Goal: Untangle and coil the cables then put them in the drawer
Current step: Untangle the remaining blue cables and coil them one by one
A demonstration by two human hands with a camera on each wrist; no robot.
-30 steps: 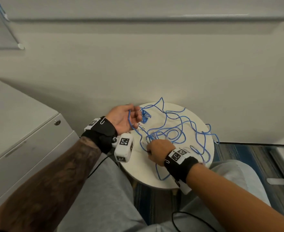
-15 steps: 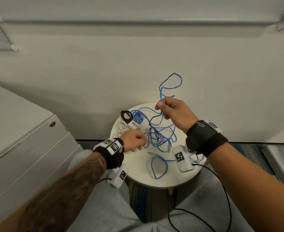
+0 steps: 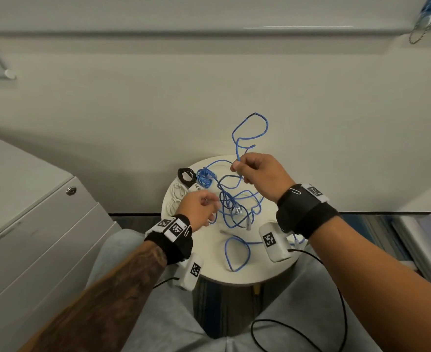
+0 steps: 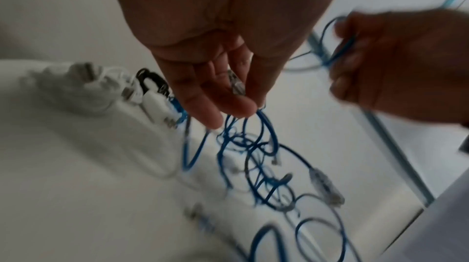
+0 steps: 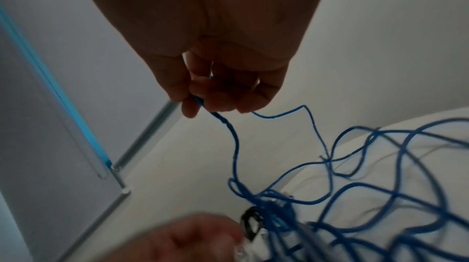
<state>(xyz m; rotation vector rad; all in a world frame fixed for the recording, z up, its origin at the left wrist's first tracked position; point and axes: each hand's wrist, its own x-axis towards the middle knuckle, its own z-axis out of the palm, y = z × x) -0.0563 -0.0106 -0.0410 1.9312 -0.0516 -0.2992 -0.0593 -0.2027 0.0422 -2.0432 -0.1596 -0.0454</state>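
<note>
- Bright blue cable (image 3: 237, 189) everywhere, looping over a cream-white round bench (image 3: 247, 273).
- Black coil (image 3: 186, 175) at the bench's far left, white coil (image 3: 175, 199) beside it.
- Black wristbands (image 3: 303, 212) carry white tags printed with black square codes.
- Pale grey drawer cabinet (image 3: 31, 237), silver lock.
- Light grey trousers (image 3: 158, 313).

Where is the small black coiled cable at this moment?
In the head view the black coiled cable lies at the far left edge of the round table, between the white cable bundle and a small blue coil.
</note>
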